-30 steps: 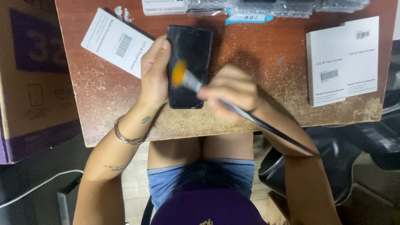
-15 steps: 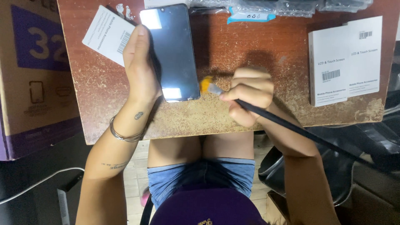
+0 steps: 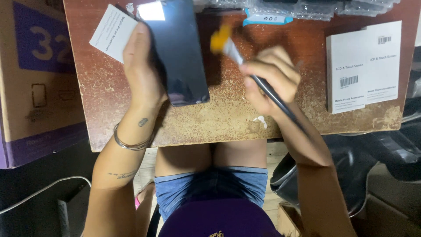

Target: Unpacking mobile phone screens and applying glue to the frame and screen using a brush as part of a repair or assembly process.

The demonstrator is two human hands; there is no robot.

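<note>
Left hand (image 3: 142,66) clamped on the phone screen (image 3: 180,52), right hand (image 3: 269,77) clamped on the brush (image 3: 245,61).
Screen sits upper centre-left, tilted up off the bench (image 3: 228,114), long axis running top to bottom of frame. Brush bristles, blurred, point upper left toward the screen, just right of its edge, apart from it. Handle trails lower right. Worn brown bench; white boxes (image 3: 364,66) at right, cardboard carton (image 3: 35,74) at left.

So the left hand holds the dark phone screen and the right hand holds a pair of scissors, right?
Not quite. In the head view the right hand holds a brush with orange bristles, not scissors. The left hand does hold the dark phone screen.
</note>
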